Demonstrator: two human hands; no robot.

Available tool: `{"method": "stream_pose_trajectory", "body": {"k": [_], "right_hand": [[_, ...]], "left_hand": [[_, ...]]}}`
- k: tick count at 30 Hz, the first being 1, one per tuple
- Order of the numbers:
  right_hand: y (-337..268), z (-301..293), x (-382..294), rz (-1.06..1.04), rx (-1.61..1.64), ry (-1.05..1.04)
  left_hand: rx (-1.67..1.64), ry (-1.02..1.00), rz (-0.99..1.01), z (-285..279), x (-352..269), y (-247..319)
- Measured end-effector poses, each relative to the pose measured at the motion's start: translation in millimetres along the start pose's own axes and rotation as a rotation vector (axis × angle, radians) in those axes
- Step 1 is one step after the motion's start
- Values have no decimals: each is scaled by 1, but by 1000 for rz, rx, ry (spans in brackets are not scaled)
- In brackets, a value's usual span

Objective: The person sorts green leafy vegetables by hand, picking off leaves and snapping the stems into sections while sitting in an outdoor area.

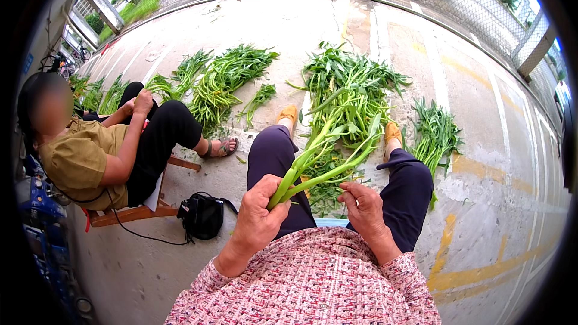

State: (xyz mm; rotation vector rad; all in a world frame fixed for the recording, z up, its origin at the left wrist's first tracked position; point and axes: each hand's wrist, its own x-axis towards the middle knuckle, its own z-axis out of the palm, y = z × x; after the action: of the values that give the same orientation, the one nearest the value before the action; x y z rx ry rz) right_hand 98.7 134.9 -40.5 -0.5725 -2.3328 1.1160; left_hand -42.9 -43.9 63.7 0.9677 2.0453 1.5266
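My left hand (262, 210) grips the thick lower ends of several green leafy stems (300, 167), likely water spinach. They fan up and to the right, over my lap. To their right, my right hand (363, 207) has its thumb and forefinger drawn together beside a thin shoot; whether they pinch it is unclear. A large heap of leafy greens (356, 76) lies on the ground beyond, between my feet. Loose leaves and trimmings (327, 189) lie nearer, between my legs. A smaller bunch of greens (433, 131) rests right of my right foot.
On the left, another person (86, 158) sits on a low wooden seat (135, 214), holding greens. A black bag (202, 215) with a cord stands between us. More greens (226, 81) lie ahead of that person. A chain-link fence (487, 22) borders the concrete.
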Motion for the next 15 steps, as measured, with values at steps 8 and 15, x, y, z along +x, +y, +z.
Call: {"method": "stream_pose_trajectory", "body": {"k": [8,15], "right_hand": [[-6,-2,-5,-17,-4,-103],[-6,1,-11,-24,-37,-258]], "left_hand": [[283,65,188,-5,0,7],[347,93,214,-7,0,-3]]}}
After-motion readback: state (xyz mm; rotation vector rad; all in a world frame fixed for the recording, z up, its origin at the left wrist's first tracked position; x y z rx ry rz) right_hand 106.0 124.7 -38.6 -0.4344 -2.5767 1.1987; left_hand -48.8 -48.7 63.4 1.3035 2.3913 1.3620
